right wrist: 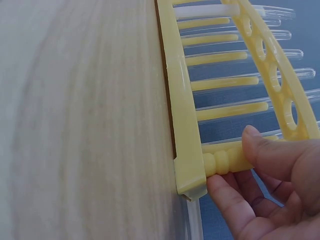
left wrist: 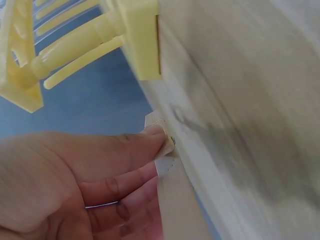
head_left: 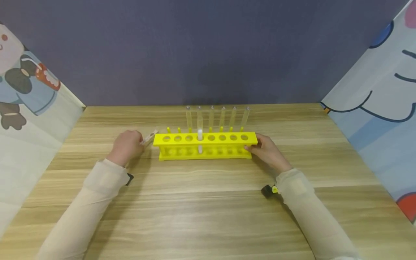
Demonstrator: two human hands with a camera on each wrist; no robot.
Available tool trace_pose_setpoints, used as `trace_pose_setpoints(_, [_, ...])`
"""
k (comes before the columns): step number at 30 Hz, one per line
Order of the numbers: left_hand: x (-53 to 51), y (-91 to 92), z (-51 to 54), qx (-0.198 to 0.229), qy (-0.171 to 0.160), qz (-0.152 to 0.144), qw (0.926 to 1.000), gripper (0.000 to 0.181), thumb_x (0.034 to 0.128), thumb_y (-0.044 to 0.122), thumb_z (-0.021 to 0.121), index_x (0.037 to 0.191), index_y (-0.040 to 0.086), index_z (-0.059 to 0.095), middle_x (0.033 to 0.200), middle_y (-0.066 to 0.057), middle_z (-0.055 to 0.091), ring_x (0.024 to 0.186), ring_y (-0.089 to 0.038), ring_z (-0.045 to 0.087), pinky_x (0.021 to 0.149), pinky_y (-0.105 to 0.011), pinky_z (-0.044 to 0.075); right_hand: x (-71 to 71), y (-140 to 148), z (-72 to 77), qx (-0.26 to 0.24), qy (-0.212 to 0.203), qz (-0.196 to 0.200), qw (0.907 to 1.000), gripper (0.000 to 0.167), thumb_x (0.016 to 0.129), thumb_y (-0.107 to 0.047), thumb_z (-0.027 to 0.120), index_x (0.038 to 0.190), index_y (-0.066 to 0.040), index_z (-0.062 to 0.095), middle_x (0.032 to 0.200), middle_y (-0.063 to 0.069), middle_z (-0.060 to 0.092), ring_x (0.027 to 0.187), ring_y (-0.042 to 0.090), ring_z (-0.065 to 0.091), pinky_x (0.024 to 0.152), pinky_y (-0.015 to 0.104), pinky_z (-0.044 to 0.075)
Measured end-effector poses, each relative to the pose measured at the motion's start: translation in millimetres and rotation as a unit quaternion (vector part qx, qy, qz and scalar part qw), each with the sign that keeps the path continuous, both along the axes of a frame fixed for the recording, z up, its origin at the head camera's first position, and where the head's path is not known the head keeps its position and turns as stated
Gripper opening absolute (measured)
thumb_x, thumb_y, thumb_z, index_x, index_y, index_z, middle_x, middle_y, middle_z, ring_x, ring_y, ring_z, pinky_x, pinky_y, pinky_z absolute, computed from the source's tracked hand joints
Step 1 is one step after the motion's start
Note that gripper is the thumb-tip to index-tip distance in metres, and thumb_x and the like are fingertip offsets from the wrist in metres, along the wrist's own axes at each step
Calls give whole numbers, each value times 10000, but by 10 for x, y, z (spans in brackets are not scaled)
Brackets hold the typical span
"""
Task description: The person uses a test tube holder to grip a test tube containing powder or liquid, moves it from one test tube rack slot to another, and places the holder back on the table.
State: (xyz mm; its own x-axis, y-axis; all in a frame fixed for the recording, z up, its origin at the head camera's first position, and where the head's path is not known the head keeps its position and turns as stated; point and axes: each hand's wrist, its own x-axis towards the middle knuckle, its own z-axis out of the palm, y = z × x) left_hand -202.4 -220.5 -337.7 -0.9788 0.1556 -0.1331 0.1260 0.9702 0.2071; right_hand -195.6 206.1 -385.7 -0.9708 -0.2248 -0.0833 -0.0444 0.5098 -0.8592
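Observation:
My left hand (head_left: 127, 144) pinches a wooden test tube clamp (head_left: 149, 137) between thumb and fingers, just left of the yellow test tube rack (head_left: 204, 139). In the left wrist view the thumb presses on the clamp's pale wood (left wrist: 182, 210); the palm hides part of it. At the rack's other end, my right hand (head_left: 268, 151) grips the turned end post (right wrist: 225, 161) with thumb and fingers. A test tube with white content (head_left: 200, 135) stands in a hole of the rack. Clear test tubes (head_left: 222, 117) sit bottom up over several pegs along the back.
The wood-grain table (head_left: 201, 209) carries the rack towards its far edge. Behind it rises a dark blue-grey panel (head_left: 208, 50). Printed cloths hang at the left (head_left: 29, 90) and right (head_left: 373, 97) sides. Two left pegs (head_left: 178, 130) bear no tube.

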Motion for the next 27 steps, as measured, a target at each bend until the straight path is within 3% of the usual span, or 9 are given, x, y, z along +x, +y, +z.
trace_pose_setpoints(6, [-20,0,-77,13,-107,-55,9999,201,836,63,615,947,-99,657,850,-221,653,696,-299,575,626,-428,491,0,6,13,-2,39,36,10000,412,912,-106,616,1296,-7,504,1246,160,555,1086,280,536,961,413,433])
trace_pose_setpoints(15, [-9,34,-99,-42,-63,-236,9997,159,818,96,685,801,-57,649,686,-116,614,605,-232,497,562,-338,433,-4,9,3,19,75,75,9999,409,913,-107,616,1295,-13,505,1234,155,561,1068,270,549,925,379,462])
trace_pose_setpoints(27, [-23,25,-151,-125,-177,-362,9991,140,812,91,674,741,-11,610,679,-100,580,619,-236,486,587,-345,424,-6,-6,-6,-22,34,30,10000,406,907,-89,617,1293,-23,511,1238,144,565,1077,281,546,955,427,441])
